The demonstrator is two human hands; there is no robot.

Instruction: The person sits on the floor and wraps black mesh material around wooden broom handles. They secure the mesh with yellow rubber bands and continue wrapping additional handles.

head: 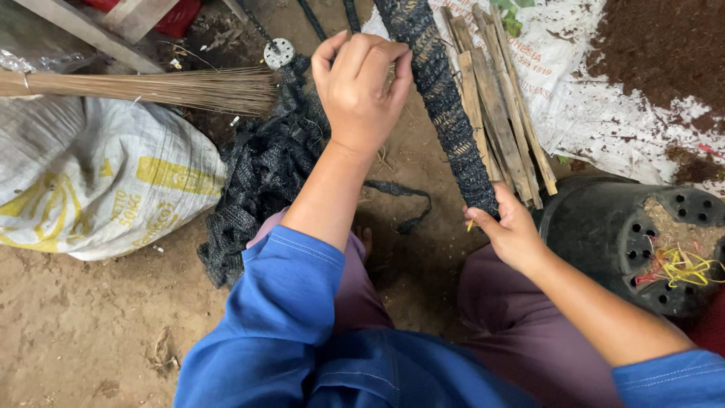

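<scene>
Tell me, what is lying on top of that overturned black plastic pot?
On the overturned black plastic pot, whose holed base faces up, lie a tangle of yellow and red strings and some brown soil crumbs. Whatever is under or inside the pot is hidden.

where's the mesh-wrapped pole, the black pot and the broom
mesh-wrapped pole [445, 113], head view, mid shaft
black pot [596, 227], head view, side wall
broom [204, 89], head view, bristles

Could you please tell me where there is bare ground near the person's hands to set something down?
Bare dirt lies below the white sack, left of the blue sleeve. It is crowded around the left hand and right hand: black netting, mesh-wrapped pole, wooden sticks, black pot.
</scene>
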